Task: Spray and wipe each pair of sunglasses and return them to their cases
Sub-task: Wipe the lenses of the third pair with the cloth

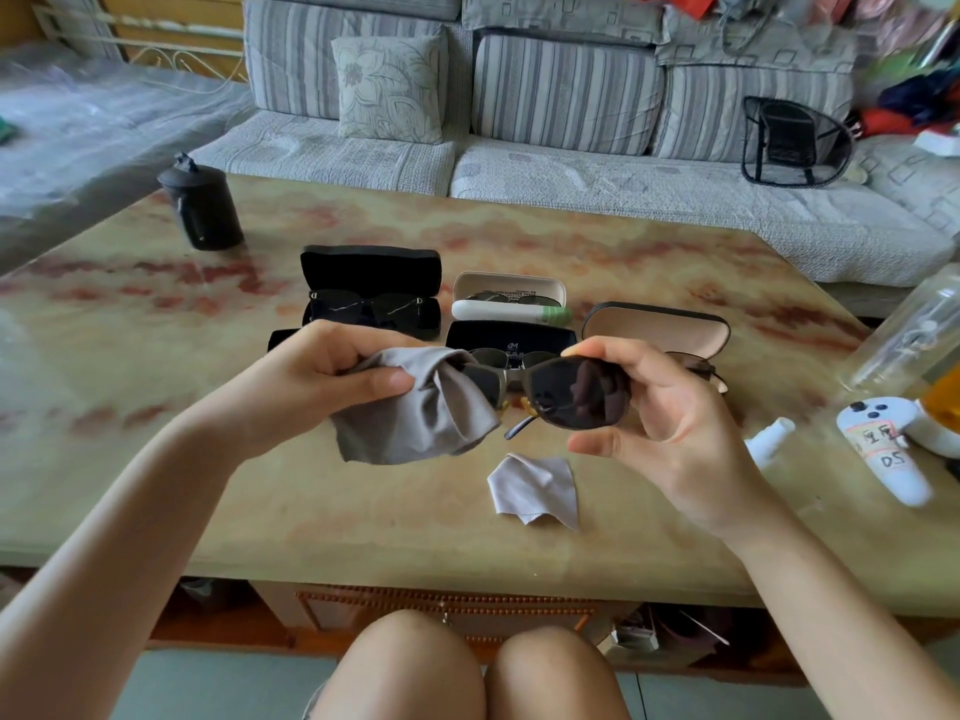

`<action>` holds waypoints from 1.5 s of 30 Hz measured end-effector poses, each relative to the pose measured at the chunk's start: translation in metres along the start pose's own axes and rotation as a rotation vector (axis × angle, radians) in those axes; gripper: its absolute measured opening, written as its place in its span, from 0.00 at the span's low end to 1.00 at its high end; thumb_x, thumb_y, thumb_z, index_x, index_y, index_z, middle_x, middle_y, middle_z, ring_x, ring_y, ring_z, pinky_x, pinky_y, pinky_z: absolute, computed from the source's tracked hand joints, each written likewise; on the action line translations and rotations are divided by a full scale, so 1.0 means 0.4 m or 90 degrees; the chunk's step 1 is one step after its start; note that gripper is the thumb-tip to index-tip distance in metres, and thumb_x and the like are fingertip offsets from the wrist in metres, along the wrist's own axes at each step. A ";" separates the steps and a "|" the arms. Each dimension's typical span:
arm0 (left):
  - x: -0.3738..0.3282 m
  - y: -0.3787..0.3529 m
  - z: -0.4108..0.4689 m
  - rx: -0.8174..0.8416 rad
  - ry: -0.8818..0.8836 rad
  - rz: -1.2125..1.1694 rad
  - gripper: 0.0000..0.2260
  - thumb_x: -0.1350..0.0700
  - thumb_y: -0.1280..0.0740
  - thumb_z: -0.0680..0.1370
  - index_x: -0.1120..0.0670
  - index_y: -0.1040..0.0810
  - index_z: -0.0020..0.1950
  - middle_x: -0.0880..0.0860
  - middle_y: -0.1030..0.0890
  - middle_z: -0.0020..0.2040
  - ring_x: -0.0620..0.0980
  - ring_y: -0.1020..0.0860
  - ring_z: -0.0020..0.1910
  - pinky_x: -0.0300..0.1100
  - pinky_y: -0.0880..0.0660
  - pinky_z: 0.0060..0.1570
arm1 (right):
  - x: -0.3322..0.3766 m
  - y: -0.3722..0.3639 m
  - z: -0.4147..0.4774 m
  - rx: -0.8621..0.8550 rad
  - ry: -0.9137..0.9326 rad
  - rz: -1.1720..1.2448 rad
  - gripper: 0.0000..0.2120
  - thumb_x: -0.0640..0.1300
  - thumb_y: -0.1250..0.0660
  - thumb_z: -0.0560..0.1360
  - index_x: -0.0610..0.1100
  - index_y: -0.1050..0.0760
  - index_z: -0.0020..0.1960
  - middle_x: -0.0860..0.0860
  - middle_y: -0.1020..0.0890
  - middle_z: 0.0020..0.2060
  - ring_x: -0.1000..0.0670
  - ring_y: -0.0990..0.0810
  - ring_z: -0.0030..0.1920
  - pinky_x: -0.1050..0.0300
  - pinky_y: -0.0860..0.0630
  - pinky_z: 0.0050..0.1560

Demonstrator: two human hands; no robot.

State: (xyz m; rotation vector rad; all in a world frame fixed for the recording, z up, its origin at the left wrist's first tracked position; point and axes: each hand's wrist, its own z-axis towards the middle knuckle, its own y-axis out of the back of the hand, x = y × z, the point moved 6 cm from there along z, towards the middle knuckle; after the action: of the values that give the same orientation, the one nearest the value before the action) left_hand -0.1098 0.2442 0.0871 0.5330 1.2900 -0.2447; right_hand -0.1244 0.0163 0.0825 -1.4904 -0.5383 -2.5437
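Grey microfibre cloth [415,418] is bunched in the left hand [332,371]. The fingers curl round it and the thumb [389,379] presses the fabric against them from the front. The cloth folds over the outer part of the left lens of the sunglasses [550,394], and the rest hangs loose below the hand.

The sunglasses are held in the air above the table [363,511], between the two hands. Their lenses are dark and the frame is metal-grey. The right hand [670,407] holds the right lens by its edges. The index fingertip [579,350] sits on the top rim, and the other fingers curl behind the lens and show darkly through it. The thumb lies just under the bottom rim; whether it touches I cannot tell.

Behind the hands four cases stand open on the table:
- a black case [371,288] with a dark pair in it
- a white case [509,296]
- a second black case [511,340] with a logo inside its lid
- a tan-lined case [657,327]

A smaller pale cloth [537,488] lies crumpled on the table just below the sunglasses. A white spray bottle [769,441] is on the table to the right of the right hand.
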 end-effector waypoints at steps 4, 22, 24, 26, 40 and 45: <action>0.010 0.013 -0.005 0.007 0.010 -0.062 0.21 0.38 0.22 0.62 0.42 0.15 0.53 0.49 0.14 0.47 0.44 0.16 0.47 0.34 0.23 0.46 | 0.002 -0.003 0.002 -0.003 -0.009 0.032 0.25 0.34 0.26 0.65 0.49 0.25 0.59 0.58 0.21 0.46 0.57 0.23 0.49 0.68 0.25 0.50; -0.024 -0.036 0.015 -0.088 0.000 0.137 0.16 0.48 0.23 0.58 0.50 0.18 0.41 0.48 0.16 0.39 0.41 0.19 0.38 0.35 0.22 0.40 | -0.016 -0.012 -0.010 -0.003 -0.046 -0.052 0.24 0.57 0.23 0.64 0.57 0.24 0.58 0.57 0.20 0.53 0.54 0.23 0.56 0.54 0.27 0.59; -0.035 -0.044 0.018 -0.107 -0.007 0.205 0.16 0.44 0.24 0.59 0.48 0.19 0.41 0.48 0.17 0.39 0.44 0.20 0.37 0.43 0.23 0.41 | -0.015 -0.012 -0.010 0.000 -0.050 -0.059 0.23 0.57 0.23 0.64 0.58 0.24 0.58 0.58 0.20 0.53 0.54 0.23 0.56 0.53 0.27 0.60; -0.039 -0.052 0.021 -0.099 -0.009 0.241 0.15 0.42 0.25 0.60 0.47 0.19 0.41 0.46 0.17 0.38 0.44 0.20 0.37 0.42 0.23 0.40 | -0.013 -0.012 -0.012 0.011 -0.055 -0.079 0.23 0.53 0.22 0.64 0.60 0.24 0.57 0.58 0.20 0.53 0.54 0.23 0.56 0.51 0.26 0.61; -0.033 -0.074 0.035 -0.065 -0.005 0.226 0.11 0.46 0.34 0.70 0.40 0.24 0.27 0.40 0.29 0.25 0.38 0.32 0.26 0.29 0.38 0.29 | -0.001 -0.023 -0.017 0.035 -0.044 -0.125 0.23 0.44 0.24 0.67 0.58 0.25 0.59 0.57 0.20 0.53 0.50 0.23 0.56 0.55 0.27 0.61; -0.012 -0.060 0.040 -0.028 -0.011 0.190 0.10 0.45 0.32 0.74 0.48 0.20 0.35 0.42 0.25 0.30 0.37 0.30 0.30 0.30 0.35 0.33 | -0.004 -0.017 -0.024 0.007 -0.051 -0.101 0.23 0.50 0.22 0.66 0.58 0.24 0.59 0.57 0.20 0.55 0.50 0.22 0.58 0.55 0.26 0.61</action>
State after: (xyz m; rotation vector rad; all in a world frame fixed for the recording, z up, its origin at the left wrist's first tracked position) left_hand -0.1088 0.2151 0.0888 0.6758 1.1785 0.0265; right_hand -0.1335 0.0188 0.0754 -1.6126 -0.7069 -2.6012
